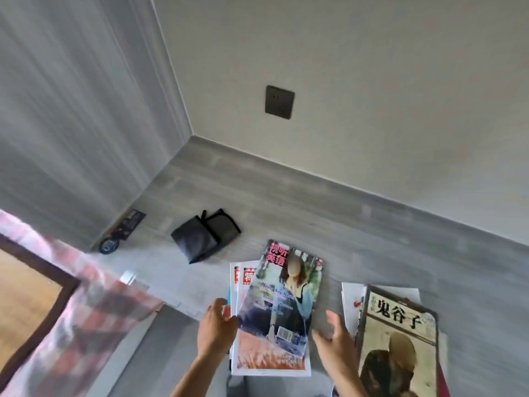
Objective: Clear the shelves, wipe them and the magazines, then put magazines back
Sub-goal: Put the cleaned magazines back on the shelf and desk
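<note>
Two magazine stacks are lying flat on the grey wood-look floor, near side. Left stack: glossy magazine with red Chinese title and "Never Say Never" cover (279, 308) is sitting on top, skewed clockwise over white-covered red-logo magazines (239, 277) fanning out at its far-left. Right stack: beige magazine with large black Chinese characters (399, 339) is sitting on top, covering white magazines (350, 299) beneath. The stacks are lying apart. A dark grey folded cloth with black trim (204, 234) is lying further back, left of both.

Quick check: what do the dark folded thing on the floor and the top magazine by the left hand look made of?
Dark folded thing: apparently soft matte grey cloth, judging by its limp folds and stitched black edging. Top magazine: glossy printed paper, thin cover with sheen. Left hand grips its edge.
</note>
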Available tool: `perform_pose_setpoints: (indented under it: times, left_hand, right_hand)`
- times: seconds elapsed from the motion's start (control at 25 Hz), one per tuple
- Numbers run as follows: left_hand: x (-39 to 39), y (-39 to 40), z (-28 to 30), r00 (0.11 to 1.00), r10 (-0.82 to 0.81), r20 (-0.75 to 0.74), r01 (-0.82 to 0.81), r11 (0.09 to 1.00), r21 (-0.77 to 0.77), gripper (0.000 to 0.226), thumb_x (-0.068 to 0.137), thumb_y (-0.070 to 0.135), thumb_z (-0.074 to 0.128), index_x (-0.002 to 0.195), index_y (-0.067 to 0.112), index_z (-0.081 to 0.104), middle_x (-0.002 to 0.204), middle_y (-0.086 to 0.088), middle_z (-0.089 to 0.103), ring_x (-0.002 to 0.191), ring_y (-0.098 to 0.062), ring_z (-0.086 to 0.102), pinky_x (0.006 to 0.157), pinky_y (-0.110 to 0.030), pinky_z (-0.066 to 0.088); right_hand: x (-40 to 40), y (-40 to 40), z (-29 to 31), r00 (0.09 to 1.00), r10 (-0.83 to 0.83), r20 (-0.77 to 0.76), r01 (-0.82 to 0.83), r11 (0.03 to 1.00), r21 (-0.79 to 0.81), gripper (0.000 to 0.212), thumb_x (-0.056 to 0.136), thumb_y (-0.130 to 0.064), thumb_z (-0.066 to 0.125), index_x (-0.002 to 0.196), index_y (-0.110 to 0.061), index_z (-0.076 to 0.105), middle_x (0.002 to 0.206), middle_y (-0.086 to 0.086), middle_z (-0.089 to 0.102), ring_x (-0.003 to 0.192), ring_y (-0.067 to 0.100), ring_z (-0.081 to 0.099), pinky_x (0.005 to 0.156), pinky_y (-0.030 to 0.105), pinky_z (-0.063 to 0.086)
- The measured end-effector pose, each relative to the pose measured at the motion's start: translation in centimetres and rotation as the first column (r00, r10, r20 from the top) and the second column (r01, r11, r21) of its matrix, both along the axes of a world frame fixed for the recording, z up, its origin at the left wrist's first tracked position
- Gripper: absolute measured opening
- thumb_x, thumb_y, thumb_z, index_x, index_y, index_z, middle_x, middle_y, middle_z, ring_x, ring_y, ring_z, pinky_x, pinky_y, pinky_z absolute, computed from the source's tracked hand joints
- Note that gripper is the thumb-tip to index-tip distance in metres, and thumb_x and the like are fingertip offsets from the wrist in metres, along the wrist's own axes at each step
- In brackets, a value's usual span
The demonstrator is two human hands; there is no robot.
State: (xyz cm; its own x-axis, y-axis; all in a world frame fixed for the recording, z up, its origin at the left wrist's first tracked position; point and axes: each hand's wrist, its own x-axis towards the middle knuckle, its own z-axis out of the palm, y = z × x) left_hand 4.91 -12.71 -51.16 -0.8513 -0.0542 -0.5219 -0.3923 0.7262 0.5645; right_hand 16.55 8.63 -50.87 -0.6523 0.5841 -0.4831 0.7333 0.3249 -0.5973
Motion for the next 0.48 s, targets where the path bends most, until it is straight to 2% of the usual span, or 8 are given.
perform_pose_setpoints:
  times: [0.08,0.16,0.28,0.36,0.4,0.48]
  left_hand:
    - [1.0,-0.5,-2.3,0.997,-0.080,0.016,0.081,0.995,-0.052,0.034,0.089,0.024,0.060,0.122,0.019,0.056,0.122,-0.007,0.066,0.105,-0.026,0.063,0.082,-0.032,0.050]
    - [1.4,-0.1,-3.7,0.986,-0.155,0.067,0.157,0.987,-0.016,0.035,0.087,0.024,0.062,0.120,0.025,0.054,0.118,-0.004,0.065,0.099,-0.022,0.063,0.083,-0.037,0.056]
    - [0.9,0.2,-4.0,0.980,-0.132,0.147,0.130,0.991,0.025,0.036,0.072,0.023,0.073,0.105,0.028,0.059,0.107,0.000,0.061,0.089,-0.018,0.062,0.076,-0.033,0.057]
    - [1.1,0.2,-4.0,0.974,-0.099,0.205,0.068,0.986,0.155,0.032,0.071,0.010,0.072,0.094,0.030,0.062,0.105,0.000,0.066,0.087,-0.017,0.066,0.070,-0.035,0.061]
    - [1.4,0.2,-4.3,0.965,-0.119,0.234,0.064,0.971,0.229,0.037,0.073,0.001,0.068,0.095,0.030,0.063,0.108,-0.002,0.067,0.089,-0.017,0.067,0.069,-0.035,0.062]
    - [2.7,-0.3,-5.1,0.962,-0.145,0.233,0.080,0.960,0.268,0.045,0.074,0.000,0.064,0.096,0.038,0.065,0.112,-0.002,0.067,0.093,-0.019,0.068,0.072,-0.038,0.062]
  right_hand:
    - [-0.6,-0.3,-1.4,0.997,-0.065,0.037,0.064,0.997,0.031,0.059,0.092,-0.029,0.068,0.145,-0.020,0.042,0.147,0.001,0.051,0.124,0.022,0.057,0.095,0.032,0.048]
    - [-2.5,-0.1,-2.6,0.990,-0.122,0.063,0.121,0.992,0.026,0.067,0.091,-0.036,0.070,0.146,-0.015,0.039,0.144,0.006,0.053,0.121,0.025,0.058,0.092,0.035,0.051]
    - [-5.0,0.1,-4.5,0.961,-0.170,0.216,0.179,0.984,-0.022,0.083,0.084,-0.057,0.071,0.144,-0.009,0.039,0.144,0.012,0.052,0.126,0.032,0.055,0.095,0.040,0.047]
    - [-5.2,-0.3,-5.6,0.955,-0.128,0.266,0.131,0.991,0.007,0.080,0.078,-0.059,0.075,0.132,-0.007,0.046,0.134,0.013,0.058,0.116,0.032,0.060,0.087,0.038,0.050]
    - [-4.8,-0.3,-6.0,0.959,-0.118,0.259,0.116,0.993,0.022,0.074,0.075,-0.055,0.079,0.123,-0.007,0.048,0.125,0.013,0.062,0.107,0.032,0.063,0.081,0.036,0.051]
    - [-3.3,-0.3,-6.6,0.959,-0.141,0.245,0.146,0.989,-0.005,0.064,0.074,-0.043,0.085,0.113,-0.008,0.049,0.114,0.012,0.065,0.092,0.029,0.063,0.073,0.033,0.050]
